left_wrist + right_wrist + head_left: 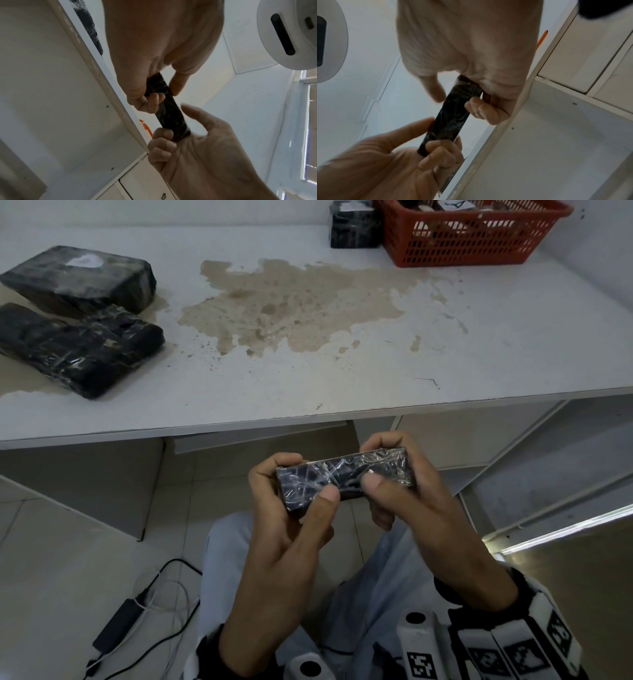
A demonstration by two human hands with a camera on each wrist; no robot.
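Left hand (284, 518), right hand (411, 501) grip one wrapped block (342, 474); table (445, 354): three bundles (82, 277) (78, 349) (354, 225), one basket (462, 244).

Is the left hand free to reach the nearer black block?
Probably not yet: the left hand grips one end of the wrapped bar, the right hand the other. The way to the nearer block looks open.
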